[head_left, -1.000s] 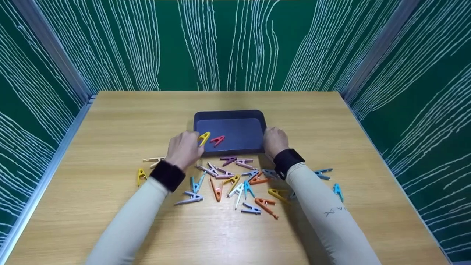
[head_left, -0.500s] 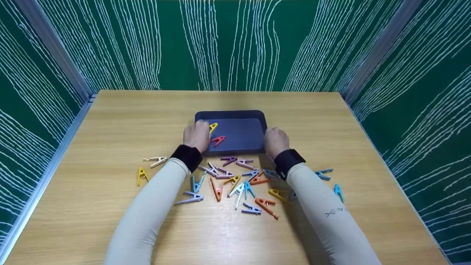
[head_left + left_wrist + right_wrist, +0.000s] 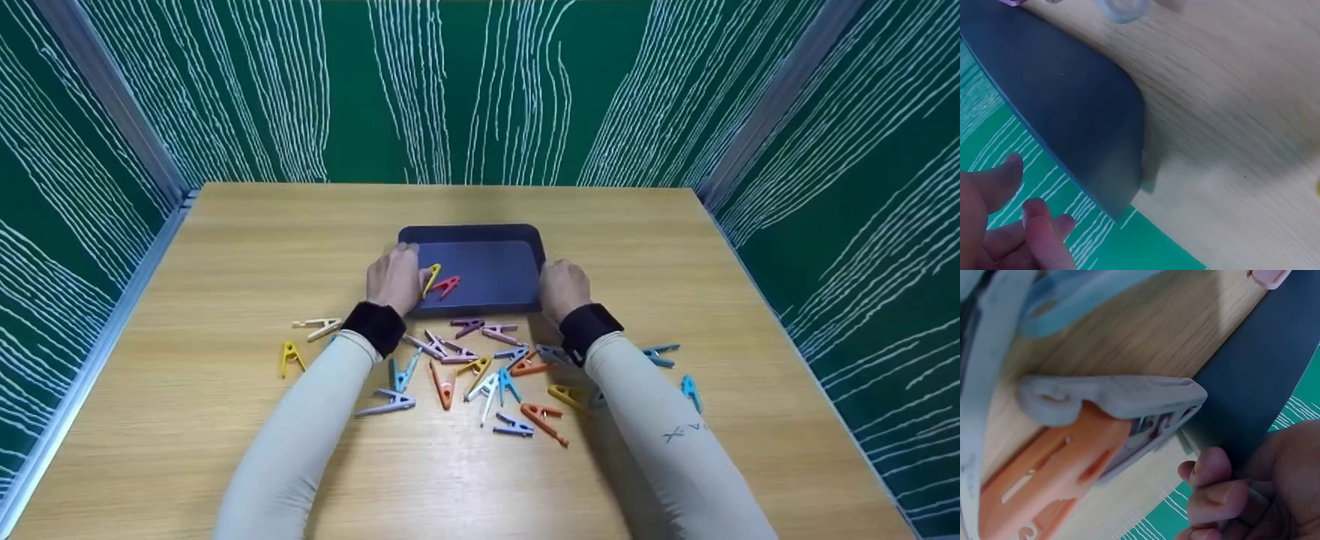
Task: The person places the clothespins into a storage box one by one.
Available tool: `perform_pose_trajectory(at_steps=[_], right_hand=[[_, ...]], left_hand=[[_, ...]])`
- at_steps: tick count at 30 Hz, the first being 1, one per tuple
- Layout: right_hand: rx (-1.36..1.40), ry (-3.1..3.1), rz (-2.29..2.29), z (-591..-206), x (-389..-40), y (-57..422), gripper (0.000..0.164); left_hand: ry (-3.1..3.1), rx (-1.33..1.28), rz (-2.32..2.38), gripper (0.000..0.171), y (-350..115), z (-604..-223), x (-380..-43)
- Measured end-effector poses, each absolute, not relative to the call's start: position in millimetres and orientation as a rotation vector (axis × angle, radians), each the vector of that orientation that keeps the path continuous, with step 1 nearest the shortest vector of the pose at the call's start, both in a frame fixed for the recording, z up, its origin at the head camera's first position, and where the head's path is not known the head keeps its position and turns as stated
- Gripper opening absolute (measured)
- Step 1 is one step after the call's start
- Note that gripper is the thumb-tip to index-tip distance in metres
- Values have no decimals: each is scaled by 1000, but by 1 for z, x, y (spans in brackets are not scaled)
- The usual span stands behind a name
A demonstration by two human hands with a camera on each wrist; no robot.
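Note:
A dark rectangular tray [image 3: 487, 274] lies on the table. Inside its left part are a yellow clothespin [image 3: 432, 279] and a red clothespin [image 3: 448, 286], close together. Over the tray's left rim is my left hand [image 3: 394, 279], right beside the yellow clothespin. In the left wrist view, thumb and fingers [image 3: 1044, 236] are apart, nothing between them, above the tray's wall. At the opposite side my right hand [image 3: 564, 289] grips the tray by its right edge. Its fingers [image 3: 1219, 495] are curled at the tray's corner in the right wrist view.
Several clothespins lie scattered in front of the tray, among them a purple one [image 3: 467, 327] and an orange one [image 3: 444, 386]. A yellow one [image 3: 290, 357] lies far left, a blue one [image 3: 690, 391] far right. Green walls with white lines [image 3: 480, 90] enclose the table.
My left hand has moved right and forward to the tray's left rim, carrying the yellow clothespin, which now sits lower in the tray, out of the fingers. The right hand has stayed put.

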State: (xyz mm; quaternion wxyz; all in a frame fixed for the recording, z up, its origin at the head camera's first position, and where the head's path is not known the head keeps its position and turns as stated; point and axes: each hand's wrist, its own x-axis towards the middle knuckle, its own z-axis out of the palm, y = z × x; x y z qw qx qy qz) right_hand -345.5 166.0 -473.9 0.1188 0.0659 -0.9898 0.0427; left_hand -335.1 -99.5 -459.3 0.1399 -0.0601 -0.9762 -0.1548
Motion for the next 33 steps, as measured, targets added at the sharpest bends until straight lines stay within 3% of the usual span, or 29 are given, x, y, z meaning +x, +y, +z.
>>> perform_pose_trajectory(at_steps=[22, 27, 33], right_hand=[[140, -2919, 88, -472, -344, 164, 18], [116, -2932, 93, -473, -345, 162, 19], [113, -2952, 90, -472, -345, 162, 17]], left_hand=[[-2889, -209, -433, 18, -150, -445, -281], [-2956, -239, -323, 4, -169, -449, -266], [-3030, -354, -203, 6, -184, -456, -254]])
